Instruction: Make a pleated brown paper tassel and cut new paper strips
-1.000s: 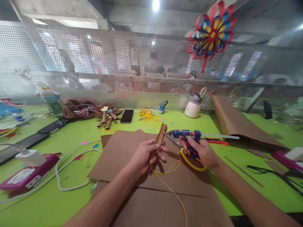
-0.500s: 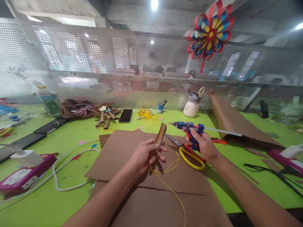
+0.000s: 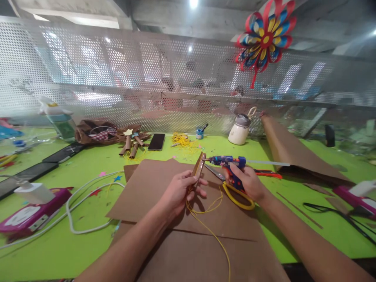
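Observation:
Between its thumb and fingers my left hand (image 3: 179,192) grips a folded strip of brown paper (image 3: 199,166), tilted upward. Yellow string (image 3: 211,233) trails from beneath that hand across brown paper sheets (image 3: 147,196). My right hand (image 3: 249,182) is wrapped around the handle of a blue glue gun (image 3: 226,160), a white glue stick (image 3: 267,162) jutting from its back. The gun's nozzle is at the upper edge of the folded strip, where a shiny line shows. Scissors (image 3: 238,197) with yellow and red handles lie under the right hand.
A phone (image 3: 156,142), a heap of yellow string (image 3: 182,140), a small blue jar (image 3: 199,134) and a white bottle (image 3: 238,131) stand or lie along the back. Power strips (image 3: 38,215) and a white cable (image 3: 69,215) are at left. A large folded brown sheet (image 3: 293,149) lies at right.
My right hand has moved left with the glue gun, bringing its nozzle to the paper strip. A shiny line now shows on the strip. My left hand stays nearly in place.

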{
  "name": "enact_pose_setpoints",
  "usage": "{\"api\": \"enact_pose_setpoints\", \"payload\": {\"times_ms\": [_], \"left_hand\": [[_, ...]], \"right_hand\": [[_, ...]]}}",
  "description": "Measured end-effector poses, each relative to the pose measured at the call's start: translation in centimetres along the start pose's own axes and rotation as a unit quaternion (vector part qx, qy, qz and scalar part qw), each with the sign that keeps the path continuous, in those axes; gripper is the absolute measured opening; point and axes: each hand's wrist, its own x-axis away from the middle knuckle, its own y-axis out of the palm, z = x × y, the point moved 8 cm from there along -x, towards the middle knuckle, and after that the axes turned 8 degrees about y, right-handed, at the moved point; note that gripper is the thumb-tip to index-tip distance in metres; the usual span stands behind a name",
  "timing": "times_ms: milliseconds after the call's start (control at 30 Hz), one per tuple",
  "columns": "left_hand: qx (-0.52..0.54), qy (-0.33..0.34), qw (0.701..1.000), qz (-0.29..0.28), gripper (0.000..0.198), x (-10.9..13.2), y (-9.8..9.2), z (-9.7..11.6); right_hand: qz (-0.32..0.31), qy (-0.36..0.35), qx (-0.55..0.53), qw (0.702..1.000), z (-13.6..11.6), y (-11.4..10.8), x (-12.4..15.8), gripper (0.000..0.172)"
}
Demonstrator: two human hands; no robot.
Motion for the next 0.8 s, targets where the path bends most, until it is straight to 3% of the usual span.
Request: {"api": "enact_pose_setpoints", "payload": {"times_ms": [167,267,333,467,567,667,800], "left_hand": [[0.001,-0.009,1.000,0.013,0.004,0.0,-0.3,-0.1],[0.006,-0.022,0.999,0.022,0.004,-0.1,-0.7,-0.3],[0.013,-0.026,0.999,0.028,0.005,-0.1,-0.9,-0.5],[0.015,-0.024,0.999,0.036,0.007,-0.1,-1.2,-0.8],[0.014,-0.016,0.999,0.044,0.007,-0.2,-1.3,-0.7],[0.019,-0.005,0.999,0.051,0.007,-0.3,-1.4,-0.6],[0.012,-0.005,0.998,0.059,0.006,-0.2,-1.3,-0.5]], "right_hand": [[0.125,-0.056,-0.005,0.991,-0.9,-3.6,-0.7,0.039],[0.205,-0.081,0.153,0.963,-1.5,-5.8,-0.7,0.041],[0.222,-0.075,0.289,0.928,-1.5,-6.7,-0.9,0.038],[0.173,-0.055,0.511,0.840,-0.8,-8.1,-1.3,0.028],[0.116,-0.045,0.609,0.783,0.1,-10.0,-1.0,0.023],[0.074,-0.034,0.644,0.760,1.1,-12.6,-0.4,0.023],[0.034,-0.007,0.655,0.754,2.5,-15.1,0.0,0.029]]}}
